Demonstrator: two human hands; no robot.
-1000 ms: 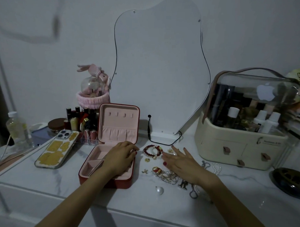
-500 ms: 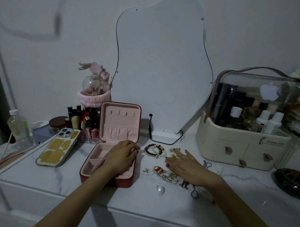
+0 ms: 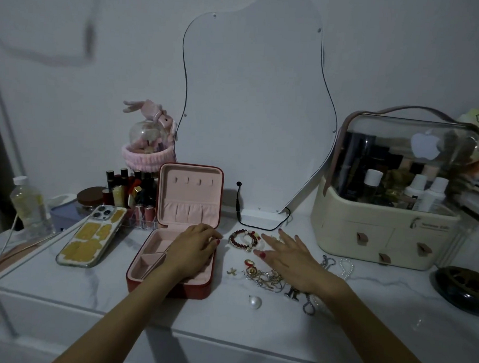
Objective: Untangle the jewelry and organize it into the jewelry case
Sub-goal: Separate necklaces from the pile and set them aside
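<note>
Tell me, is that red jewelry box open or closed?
Open. The jewelry box has its lid standing upright, showing the pink lining and compartments; the left hand rests on it.

This was a home dressing table, shown by the white marble-patterned tabletop (image 3: pixel 364 299), a wavy frameless mirror (image 3: pixel 252 105) propped against the wall at twelve o'clock, lipsticks in a clear organiser (image 3: pixel 132 194) at ten, and a cream cosmetics case with clear lid (image 3: pixel 389 213) at two.

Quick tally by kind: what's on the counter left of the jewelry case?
Phone: 1
Clear bottle: 1
Brown-lidded jar: 1
Lipstick rack: 1
Glass dome with pink headband: 1
Total: 5. Tubes in the rack are too crowded to count.
</note>
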